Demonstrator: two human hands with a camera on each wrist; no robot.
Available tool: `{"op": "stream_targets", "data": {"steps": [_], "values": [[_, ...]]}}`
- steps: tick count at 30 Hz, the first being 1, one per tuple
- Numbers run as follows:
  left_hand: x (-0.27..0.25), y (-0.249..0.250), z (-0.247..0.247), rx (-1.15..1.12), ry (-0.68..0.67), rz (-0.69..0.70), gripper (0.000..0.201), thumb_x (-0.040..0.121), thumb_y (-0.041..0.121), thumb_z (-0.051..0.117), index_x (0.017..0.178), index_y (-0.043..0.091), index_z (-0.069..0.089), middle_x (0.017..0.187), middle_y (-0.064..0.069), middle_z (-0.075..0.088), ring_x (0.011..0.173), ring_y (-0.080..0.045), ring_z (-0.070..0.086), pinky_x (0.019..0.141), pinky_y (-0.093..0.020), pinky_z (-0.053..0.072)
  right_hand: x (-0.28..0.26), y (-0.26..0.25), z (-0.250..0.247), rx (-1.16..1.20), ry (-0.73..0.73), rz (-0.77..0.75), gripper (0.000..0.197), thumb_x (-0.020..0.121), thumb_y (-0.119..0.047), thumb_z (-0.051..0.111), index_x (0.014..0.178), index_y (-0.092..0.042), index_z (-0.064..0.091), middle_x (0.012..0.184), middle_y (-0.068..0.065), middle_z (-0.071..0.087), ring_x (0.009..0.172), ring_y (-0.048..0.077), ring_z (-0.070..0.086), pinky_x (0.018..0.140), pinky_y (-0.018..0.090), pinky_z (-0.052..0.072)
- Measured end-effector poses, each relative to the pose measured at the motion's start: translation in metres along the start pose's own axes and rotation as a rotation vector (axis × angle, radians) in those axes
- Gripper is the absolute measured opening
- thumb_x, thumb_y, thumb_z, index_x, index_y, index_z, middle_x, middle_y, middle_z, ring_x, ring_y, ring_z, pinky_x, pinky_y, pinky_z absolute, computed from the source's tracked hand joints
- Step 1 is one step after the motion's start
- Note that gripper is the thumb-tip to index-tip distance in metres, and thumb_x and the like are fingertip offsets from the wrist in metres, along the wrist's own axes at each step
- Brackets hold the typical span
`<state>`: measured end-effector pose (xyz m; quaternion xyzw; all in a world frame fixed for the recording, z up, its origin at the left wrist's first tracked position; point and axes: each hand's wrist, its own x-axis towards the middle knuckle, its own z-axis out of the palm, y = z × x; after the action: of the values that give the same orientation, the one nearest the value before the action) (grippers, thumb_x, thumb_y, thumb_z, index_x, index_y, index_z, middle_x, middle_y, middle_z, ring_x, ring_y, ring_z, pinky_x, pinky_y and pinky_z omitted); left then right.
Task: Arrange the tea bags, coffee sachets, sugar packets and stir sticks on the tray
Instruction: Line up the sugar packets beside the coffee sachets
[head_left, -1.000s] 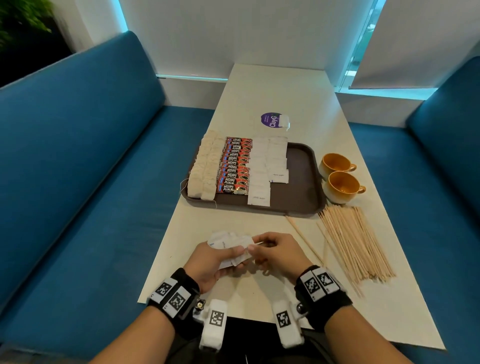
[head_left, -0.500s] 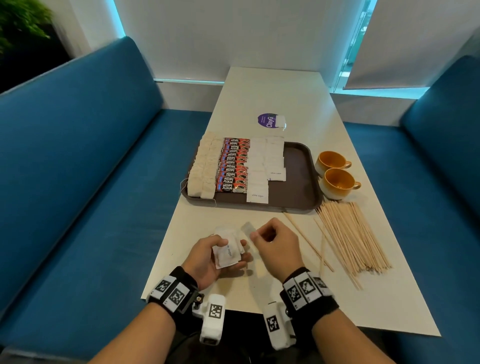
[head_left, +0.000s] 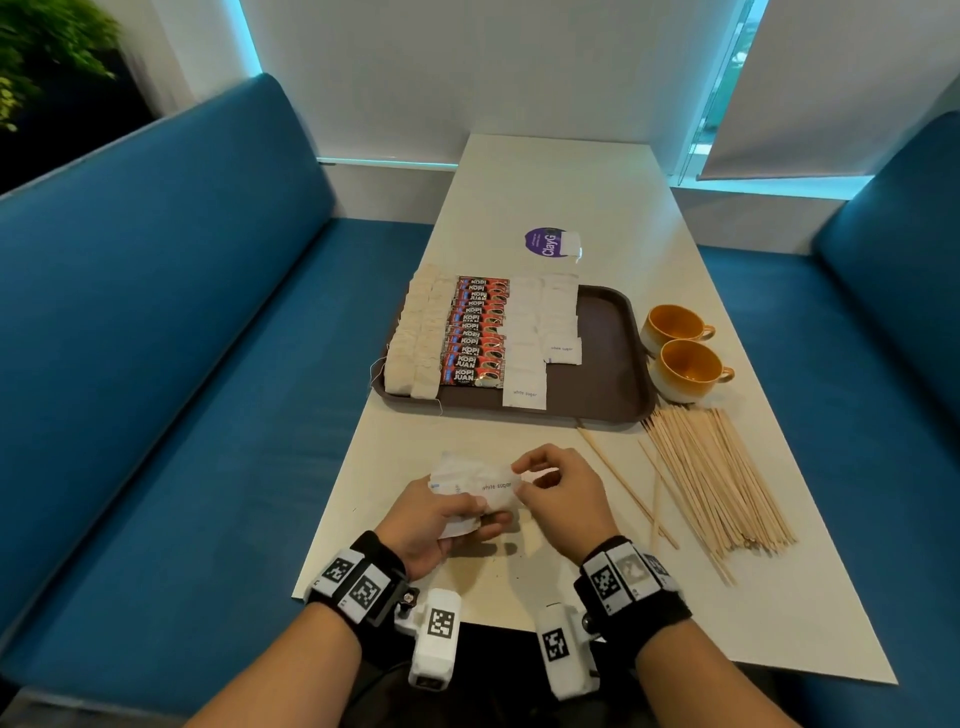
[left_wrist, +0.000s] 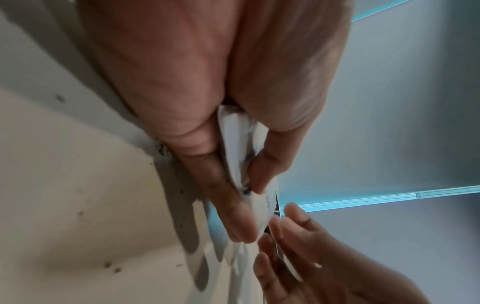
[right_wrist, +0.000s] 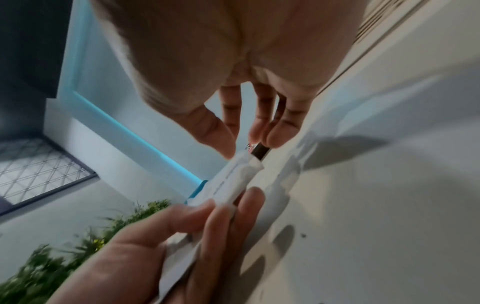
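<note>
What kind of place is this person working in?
Probably a café or office pantry booth. A narrow white table runs between two blue upholstered benches below a blinded window, with a brown serving tray and two orange cups set out.

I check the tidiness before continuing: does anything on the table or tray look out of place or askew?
Yes. A few stir sticks lie apart from the main stir stick pile, angled differently. On the tray, the right sugar packet column ends shorter than the one beside it.
</note>
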<state>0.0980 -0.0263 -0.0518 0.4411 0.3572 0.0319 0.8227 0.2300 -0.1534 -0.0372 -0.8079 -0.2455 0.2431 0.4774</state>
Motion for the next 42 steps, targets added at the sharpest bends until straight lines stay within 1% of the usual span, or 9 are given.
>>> {"op": "stream_targets", "data": {"steps": [4, 7, 11, 19, 25, 31, 33, 38, 42], "values": [[0.002, -0.001, -0.002, 0.001, -0.006, 0.014, 0.034, 0.091, 0.001, 0.067, 0.125, 0.0, 0.065, 0.113, -0.034, 0.07, 0.105, -0.045, 0.066, 0.079, -0.049, 0.062, -0.001, 0.005, -0.003, 0.174, -0.094, 0.02, 0.022, 0.083, -0.003, 0.075, 0.083, -0.025, 0.077, 0.085, 0.006, 0.076, 0.08, 0.032, 0.071, 0.077, 0.043, 0.062], [0.002, -0.002, -0.001, -0.015, -0.006, 0.036, 0.029, 0.086, 0.008, 0.075, 0.115, 0.005, 0.074, 0.112, -0.032, 0.071, 0.101, -0.044, 0.066, 0.07, -0.042, 0.063, -0.004, 0.007, -0.002, 0.232, -0.092, 0.007, 0.022, 0.084, 0.001, 0.076, 0.088, -0.02, 0.081, 0.084, 0.01, 0.077, 0.08, 0.034, 0.072, 0.079, 0.04, 0.063], [0.001, -0.004, -0.001, 0.0, 0.001, 0.075, 0.029, 0.085, 0.008, 0.079, 0.113, 0.003, 0.074, 0.095, -0.031, 0.07, 0.075, -0.034, 0.067, 0.07, -0.045, 0.061, -0.005, 0.007, -0.008, 0.34, -0.109, 0.069, 0.024, 0.085, 0.001, 0.077, 0.1, -0.018, 0.081, 0.086, 0.018, 0.076, 0.073, 0.026, 0.074, 0.075, 0.035, 0.063], [0.0, -0.005, 0.003, 0.01, 0.027, 0.091, 0.032, 0.082, -0.005, 0.075, 0.114, -0.006, 0.069, 0.089, -0.027, 0.071, 0.073, -0.032, 0.07, 0.072, -0.038, 0.063, -0.003, 0.01, -0.013, 0.399, -0.095, 0.129, 0.033, 0.083, 0.004, 0.079, 0.109, -0.016, 0.077, 0.082, 0.026, 0.074, 0.072, 0.028, 0.075, 0.075, 0.051, 0.06], [-0.003, 0.005, 0.011, -0.104, 0.078, 0.066, 0.037, 0.091, 0.013, 0.075, 0.124, 0.0, 0.063, 0.112, -0.025, 0.074, 0.087, -0.037, 0.074, 0.059, -0.038, 0.062, -0.004, 0.007, -0.017, 0.418, -0.235, 0.103, 0.035, 0.079, 0.007, 0.08, 0.108, -0.011, 0.078, 0.093, 0.018, 0.077, 0.075, 0.035, 0.074, 0.084, 0.042, 0.063], [-0.001, 0.002, 0.012, -0.083, 0.126, 0.061, 0.031, 0.093, 0.011, 0.071, 0.12, -0.001, 0.062, 0.105, -0.024, 0.076, 0.087, -0.038, 0.076, 0.06, -0.043, 0.064, 0.001, 0.011, -0.02, 0.325, -0.352, 0.105, 0.031, 0.077, 0.013, 0.079, 0.103, -0.004, 0.077, 0.086, 0.013, 0.07, 0.069, 0.033, 0.072, 0.071, 0.038, 0.064], [0.0, 0.003, 0.012, -0.095, 0.119, 0.059, 0.03, 0.095, 0.016, 0.07, 0.119, 0.001, 0.063, 0.103, -0.021, 0.077, 0.087, -0.036, 0.076, 0.06, -0.043, 0.065, 0.005, 0.012, -0.022, 0.277, -0.34, 0.089, 0.028, 0.077, 0.012, 0.08, 0.1, -0.005, 0.077, 0.08, 0.01, 0.07, 0.068, 0.033, 0.072, 0.066, 0.035, 0.063], [-0.001, 0.005, 0.011, -0.182, 0.072, 0.016, 0.045, 0.097, 0.029, 0.064, 0.125, -0.007, 0.06, 0.108, -0.027, 0.073, 0.089, -0.04, 0.074, 0.057, -0.038, 0.062, 0.039, 0.003, -0.045, 0.218, -0.194, 0.031, 0.022, 0.082, 0.011, 0.075, 0.095, -0.007, 0.077, 0.082, 0.014, 0.073, 0.069, 0.026, 0.072, 0.073, 0.035, 0.064], [0.0, 0.006, 0.003, -0.264, -0.012, -0.032, 0.055, 0.084, 0.015, 0.064, 0.134, -0.007, 0.054, 0.122, -0.029, 0.069, 0.108, -0.049, 0.069, 0.071, -0.048, 0.064, 0.097, -0.005, -0.081, 0.265, 0.013, 0.085, 0.019, 0.086, 0.005, 0.074, 0.095, -0.011, 0.078, 0.098, 0.011, 0.076, 0.088, 0.027, 0.076, 0.081, 0.037, 0.064]]}}
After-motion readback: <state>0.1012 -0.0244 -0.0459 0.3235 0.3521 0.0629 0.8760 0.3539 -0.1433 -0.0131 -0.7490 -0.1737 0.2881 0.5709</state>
